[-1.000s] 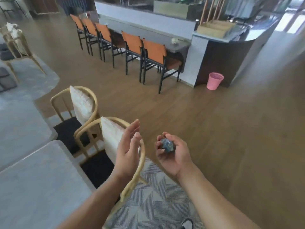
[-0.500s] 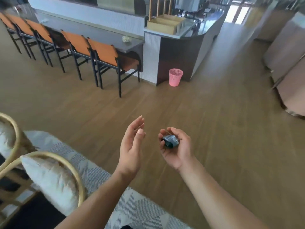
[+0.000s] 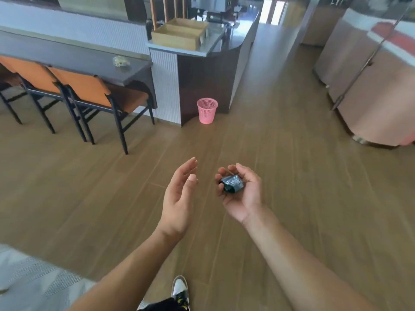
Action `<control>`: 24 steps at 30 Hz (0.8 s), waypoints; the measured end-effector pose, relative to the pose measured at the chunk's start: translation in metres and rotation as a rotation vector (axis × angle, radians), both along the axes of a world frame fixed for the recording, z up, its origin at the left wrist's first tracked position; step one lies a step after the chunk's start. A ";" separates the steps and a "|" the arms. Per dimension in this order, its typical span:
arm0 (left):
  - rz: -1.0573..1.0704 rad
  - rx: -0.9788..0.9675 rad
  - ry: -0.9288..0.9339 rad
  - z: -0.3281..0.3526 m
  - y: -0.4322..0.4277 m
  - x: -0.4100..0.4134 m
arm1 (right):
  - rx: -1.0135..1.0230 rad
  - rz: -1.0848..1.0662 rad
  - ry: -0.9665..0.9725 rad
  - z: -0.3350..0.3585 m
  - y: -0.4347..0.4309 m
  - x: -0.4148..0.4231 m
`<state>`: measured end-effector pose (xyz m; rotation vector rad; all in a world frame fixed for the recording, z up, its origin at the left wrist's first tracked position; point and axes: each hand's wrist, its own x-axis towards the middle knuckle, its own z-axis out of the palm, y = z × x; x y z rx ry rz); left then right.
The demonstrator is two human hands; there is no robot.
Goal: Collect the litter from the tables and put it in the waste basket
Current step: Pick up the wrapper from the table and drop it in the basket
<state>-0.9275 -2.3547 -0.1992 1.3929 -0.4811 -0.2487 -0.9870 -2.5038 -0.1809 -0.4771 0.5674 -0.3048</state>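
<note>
The room has a wide floor (image 3: pixel 298 180) of long brown wood-look planks, smooth and a little shiny.

Over this floor, near the middle of the view, a small wrapper (image 3: pixel 231 186) lies in the right hand (image 3: pixel 243 195). The wrapper is dark, crumpled into a lump, and its surface looks glossy like foil or plastic. The right hand is turned palm up and its fingers are curled around the wrapper, so it sits in the cup of the fingers. Just beside it, not touching, the left hand (image 3: pixel 179 198) stands on its edge with the palm toward the wrapper; its fingers are nearly straight and it holds nothing.

Farther ahead on the floor stands the waste basket (image 3: pixel 207 111), pink, round, narrower at the bottom, with a mesh wall. It is well apart from the hands and close to the dark curved side of a counter (image 3: pixel 202 79). A light wooden tray (image 3: pixel 177 38) rests on top of this counter.

To the left a long grey bar table (image 3: pixel 74 58) carries a pale crumpled piece (image 3: pixel 120 61). Two chairs (image 3: pixel 87 86) with orange backs and thin black legs stand at it.

At the bottom edge a white shoe (image 3: pixel 179 287) and a corner of a grey patterned rug (image 3: pixel 29 279) are visible.
</note>
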 end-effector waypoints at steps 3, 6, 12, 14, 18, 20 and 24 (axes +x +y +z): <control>-0.043 0.011 -0.029 0.005 -0.026 0.052 | 0.012 -0.041 0.008 0.003 -0.024 0.045; -0.093 0.022 -0.033 0.010 -0.053 0.094 | 0.036 -0.071 0.019 0.004 -0.048 0.080; -0.155 0.034 -0.032 0.005 -0.125 0.169 | 0.075 -0.124 0.031 -0.003 -0.114 0.149; -0.164 0.040 -0.033 0.001 -0.156 0.194 | 0.084 -0.126 0.023 -0.007 -0.143 0.173; -0.162 0.052 -0.058 -0.004 -0.229 0.247 | 0.083 -0.118 0.017 -0.016 -0.215 0.224; -0.148 0.052 -0.062 -0.003 -0.270 0.274 | 0.080 -0.102 0.018 -0.017 -0.256 0.251; -0.125 0.041 -0.036 0.007 -0.349 0.323 | 0.059 -0.064 0.037 -0.009 -0.337 0.304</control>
